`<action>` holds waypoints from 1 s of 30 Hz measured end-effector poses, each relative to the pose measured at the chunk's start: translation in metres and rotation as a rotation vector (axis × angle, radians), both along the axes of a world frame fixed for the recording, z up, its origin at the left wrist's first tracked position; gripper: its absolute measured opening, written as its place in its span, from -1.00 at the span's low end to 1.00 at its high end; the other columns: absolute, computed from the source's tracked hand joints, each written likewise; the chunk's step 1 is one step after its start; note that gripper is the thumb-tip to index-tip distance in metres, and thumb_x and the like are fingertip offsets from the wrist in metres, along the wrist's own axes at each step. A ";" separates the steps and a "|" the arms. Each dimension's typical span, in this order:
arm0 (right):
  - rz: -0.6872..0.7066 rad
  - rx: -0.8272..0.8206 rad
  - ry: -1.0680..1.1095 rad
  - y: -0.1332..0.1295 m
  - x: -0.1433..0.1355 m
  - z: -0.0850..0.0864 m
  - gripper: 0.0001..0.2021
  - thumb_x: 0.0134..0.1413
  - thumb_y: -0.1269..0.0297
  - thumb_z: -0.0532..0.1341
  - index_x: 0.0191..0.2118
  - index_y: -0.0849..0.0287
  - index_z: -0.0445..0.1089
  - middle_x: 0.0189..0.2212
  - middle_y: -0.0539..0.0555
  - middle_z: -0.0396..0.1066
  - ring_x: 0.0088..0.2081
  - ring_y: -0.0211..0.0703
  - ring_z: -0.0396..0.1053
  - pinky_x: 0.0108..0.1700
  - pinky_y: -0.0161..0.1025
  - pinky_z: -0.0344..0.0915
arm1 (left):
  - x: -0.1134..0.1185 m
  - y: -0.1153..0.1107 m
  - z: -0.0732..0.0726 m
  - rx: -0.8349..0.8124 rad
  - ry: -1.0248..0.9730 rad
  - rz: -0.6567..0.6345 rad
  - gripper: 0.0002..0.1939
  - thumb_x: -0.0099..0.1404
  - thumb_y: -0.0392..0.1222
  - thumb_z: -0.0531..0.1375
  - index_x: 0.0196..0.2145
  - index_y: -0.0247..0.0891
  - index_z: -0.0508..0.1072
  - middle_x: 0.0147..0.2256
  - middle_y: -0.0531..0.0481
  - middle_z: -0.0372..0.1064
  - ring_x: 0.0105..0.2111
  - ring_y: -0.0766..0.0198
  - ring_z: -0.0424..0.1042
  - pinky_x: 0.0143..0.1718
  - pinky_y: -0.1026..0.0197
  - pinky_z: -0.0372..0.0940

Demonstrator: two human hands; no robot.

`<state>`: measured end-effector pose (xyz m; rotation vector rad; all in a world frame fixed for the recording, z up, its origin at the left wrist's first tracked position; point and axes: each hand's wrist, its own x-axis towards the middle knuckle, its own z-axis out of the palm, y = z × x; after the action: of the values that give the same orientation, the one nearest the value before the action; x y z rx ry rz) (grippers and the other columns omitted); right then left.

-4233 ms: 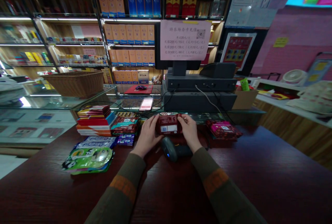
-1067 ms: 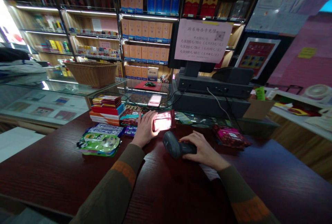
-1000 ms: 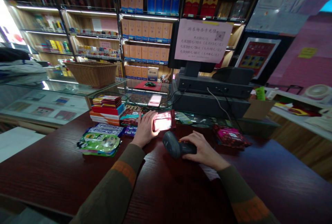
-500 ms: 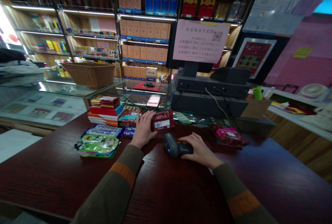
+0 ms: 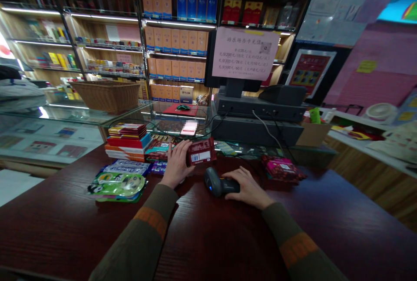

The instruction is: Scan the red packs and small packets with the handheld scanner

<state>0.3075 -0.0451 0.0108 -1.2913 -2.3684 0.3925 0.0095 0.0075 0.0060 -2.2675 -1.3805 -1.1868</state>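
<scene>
My left hand (image 5: pixel 177 163) grips a dark red snack packet (image 5: pixel 201 152) by its left end, with the barcode side turned towards me. In my right hand (image 5: pixel 246 186) is a dark grey barcode scanner (image 5: pixel 213 182), its head pointing left and a small blue light glowing on it. The scanner is low over the table, a little below the packet and apart from it. Left of my left hand lie purple packets (image 5: pixel 159 167) and a green panda-printed pack (image 5: pixel 117 184). Pink and brown packets (image 5: pixel 282 169) lie to the right of my right hand.
A stack of red, blue and orange boxes (image 5: pixel 127 142) stands at the table's back left. Behind the table are a dark cash register (image 5: pixel 257 129), a monitor bearing a pink sign (image 5: pixel 244 53), a wicker basket (image 5: pixel 106 96) on a glass counter, and shelves of boxes.
The view has shifted slightly, so the surroundings sit a little further left. Both hands keep their holds on the packet and the scanner, with hardly any movement against the table.
</scene>
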 end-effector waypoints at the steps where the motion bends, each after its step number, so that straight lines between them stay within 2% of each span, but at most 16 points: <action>1: -0.004 0.000 0.022 0.000 0.000 0.001 -0.44 -0.06 -0.03 0.43 0.08 -0.03 0.42 -0.02 0.08 0.50 0.08 0.08 0.37 0.37 0.28 -0.19 | 0.000 0.001 0.000 0.007 0.000 -0.001 -0.18 0.14 -0.21 0.32 0.30 -0.18 0.10 0.28 -0.22 0.21 0.32 -0.02 0.14 0.41 -0.25 -0.31; 5: -0.096 0.040 0.215 0.005 -0.003 0.004 -0.60 0.22 -0.02 0.20 0.10 0.00 0.42 -0.10 0.08 0.54 0.02 0.02 0.42 0.26 0.12 0.10 | 0.000 0.004 -0.002 0.030 0.015 -0.009 -0.17 0.14 -0.23 0.32 0.31 -0.20 0.09 0.28 -0.22 0.21 0.32 -0.02 0.14 0.41 -0.25 -0.31; 9: -0.266 -0.005 0.496 0.025 -0.010 0.006 -0.65 0.22 0.05 0.15 0.00 0.10 0.47 -0.19 0.11 0.58 -0.12 -0.02 0.50 0.04 -0.06 0.32 | 0.001 0.005 -0.002 0.060 0.022 -0.018 -0.17 0.15 -0.24 0.32 0.31 -0.20 0.09 0.28 -0.22 0.21 0.31 -0.02 0.16 0.42 -0.26 -0.31; 12: -0.298 -0.064 0.632 0.044 -0.016 0.009 -0.64 0.13 0.10 0.20 -0.02 0.15 0.48 -0.32 0.09 0.58 -0.21 -0.04 0.53 -0.03 -0.11 0.36 | 0.003 0.004 -0.002 0.082 0.023 -0.034 -0.18 0.16 -0.23 0.31 0.31 -0.19 0.09 0.29 -0.23 0.20 0.32 -0.02 0.15 0.41 -0.26 -0.31; 17: -0.303 -0.045 0.674 0.065 -0.026 0.023 -0.57 0.00 0.08 0.27 -0.03 0.19 0.53 -0.30 0.09 0.57 -0.26 -0.07 0.48 -0.08 -0.11 0.35 | 0.007 0.003 -0.001 0.093 0.055 -0.069 -0.20 0.18 -0.25 0.29 0.32 -0.19 0.09 0.28 -0.23 0.21 0.32 -0.01 0.15 0.41 -0.27 -0.30; 22: -0.127 -0.240 0.778 0.066 -0.038 0.031 -0.68 -0.09 0.09 0.32 -0.22 0.17 0.59 -0.30 0.08 0.59 -0.30 -0.08 0.49 -0.11 -0.15 0.37 | 0.010 -0.001 0.002 0.100 0.068 -0.104 -0.23 0.21 -0.24 0.28 0.31 -0.21 0.08 0.28 -0.25 0.21 0.30 0.01 0.18 0.41 -0.28 -0.31; 27: -0.185 -0.261 0.824 0.065 -0.040 0.026 -0.72 -0.11 0.05 0.34 -0.38 0.17 0.59 -0.44 0.07 0.57 -0.40 -0.08 0.46 -0.22 -0.16 0.37 | 0.010 0.000 0.000 0.104 0.069 -0.089 -0.19 0.18 -0.24 0.31 0.32 -0.18 0.08 0.32 -0.26 0.11 0.33 -0.02 0.12 0.40 -0.28 -0.26; 30: -0.198 -0.241 0.803 0.065 -0.039 0.024 -0.73 -0.11 0.04 0.34 -0.41 0.16 0.59 -0.46 0.07 0.56 -0.40 -0.07 0.45 -0.23 -0.16 0.36 | 0.010 0.001 -0.002 0.081 0.051 -0.031 -0.17 0.15 -0.21 0.36 0.31 -0.12 0.13 0.30 -0.26 0.07 0.30 -0.09 0.12 0.34 -0.26 -0.07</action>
<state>0.2686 0.0200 0.0353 -1.1528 -1.5415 0.9476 0.0194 0.0089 0.0041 -2.2543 -1.2604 -1.1643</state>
